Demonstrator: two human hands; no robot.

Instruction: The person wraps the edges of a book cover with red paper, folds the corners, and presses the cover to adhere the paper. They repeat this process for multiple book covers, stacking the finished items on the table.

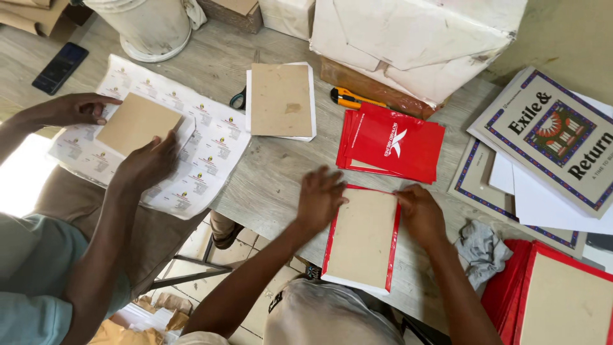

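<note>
A brown cardboard board (364, 236) lies on a red cover sheet (395, 246) at the table's near edge. My left hand (319, 198) presses flat on the board's upper left corner. My right hand (418, 212) presses on its upper right corner, fingers over the red border. Neither hand grips anything. Just beyond them lies a stack of red printed covers (391, 142).
A co-worker at the left holds a brown board (137, 122) over a large printed label sheet (214, 150). Another board on white paper (280, 100), scissors (238, 99), a yellow utility knife (348, 98), a grey rag (482, 249), book covers (555, 134), a phone (60, 67).
</note>
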